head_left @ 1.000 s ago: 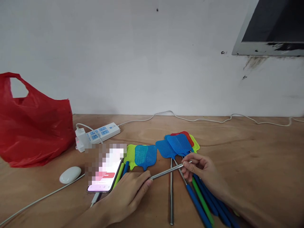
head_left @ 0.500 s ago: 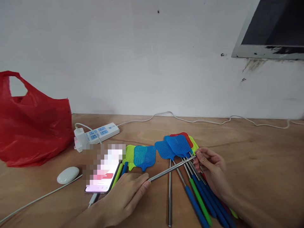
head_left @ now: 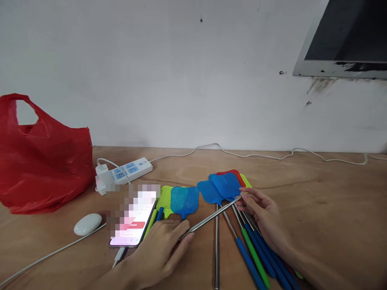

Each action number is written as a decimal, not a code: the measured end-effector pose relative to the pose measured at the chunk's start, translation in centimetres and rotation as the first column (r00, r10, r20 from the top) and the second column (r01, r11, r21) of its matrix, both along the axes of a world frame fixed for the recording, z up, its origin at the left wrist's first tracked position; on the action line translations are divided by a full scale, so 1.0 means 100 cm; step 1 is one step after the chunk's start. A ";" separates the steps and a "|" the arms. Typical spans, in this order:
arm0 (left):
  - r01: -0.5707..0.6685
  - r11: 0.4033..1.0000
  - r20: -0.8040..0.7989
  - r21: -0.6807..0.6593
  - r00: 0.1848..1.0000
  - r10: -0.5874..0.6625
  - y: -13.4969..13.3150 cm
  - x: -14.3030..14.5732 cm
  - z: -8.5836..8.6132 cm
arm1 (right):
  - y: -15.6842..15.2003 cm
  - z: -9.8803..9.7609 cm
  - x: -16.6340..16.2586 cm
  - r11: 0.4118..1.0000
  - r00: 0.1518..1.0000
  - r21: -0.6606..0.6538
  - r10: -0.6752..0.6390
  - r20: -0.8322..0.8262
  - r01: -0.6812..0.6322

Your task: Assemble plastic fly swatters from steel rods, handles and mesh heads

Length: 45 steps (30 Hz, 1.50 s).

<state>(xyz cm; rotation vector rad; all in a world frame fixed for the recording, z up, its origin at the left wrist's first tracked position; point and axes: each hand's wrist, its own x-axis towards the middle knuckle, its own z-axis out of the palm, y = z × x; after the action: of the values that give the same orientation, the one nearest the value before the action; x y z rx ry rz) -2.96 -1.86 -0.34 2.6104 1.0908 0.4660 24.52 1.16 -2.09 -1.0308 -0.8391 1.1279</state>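
My left hand (head_left: 160, 250) is closed round the lower end of a bare metal rod (head_left: 211, 216). With thumb and fingertips, my right hand (head_left: 264, 215) pinches the rod's upper end, so it slants up to the right above the table. Beneath and beside my right hand lies a fan of fly swatters: blue mesh heads (head_left: 229, 185), a red head (head_left: 237, 174) partly covered, and blue and green grips (head_left: 255, 257). One blue head (head_left: 209, 191) has a bare metal shaft (head_left: 217, 253) with no grip showing. Nearer my left hand are a yellow-green head (head_left: 164, 198) and a blue head (head_left: 189, 201), overlapping.
A lit phone (head_left: 137, 227) on a charging cable lies just left of my left hand. Behind it are a white power strip (head_left: 140, 167) with a plugged-in charger, a white oval object (head_left: 87, 224) and a red plastic bag (head_left: 51, 165). A white cord runs along the wall.
My right hand has moved left and the rod with it, so its lower end reaches further into my left hand. The swatters lie as before.
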 end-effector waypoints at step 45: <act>-0.006 0.996 -0.117 0.085 0.993 0.016 -0.002 0.006 -0.011 | -0.013 0.004 0.001 0.983 0.911 0.184 -0.060 0.408 -0.017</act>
<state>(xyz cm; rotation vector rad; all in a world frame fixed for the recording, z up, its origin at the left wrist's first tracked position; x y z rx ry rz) -2.33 -2.07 -1.47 2.7375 1.1455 0.3728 24.63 -0.14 -1.64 -1.1371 -1.2415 0.8026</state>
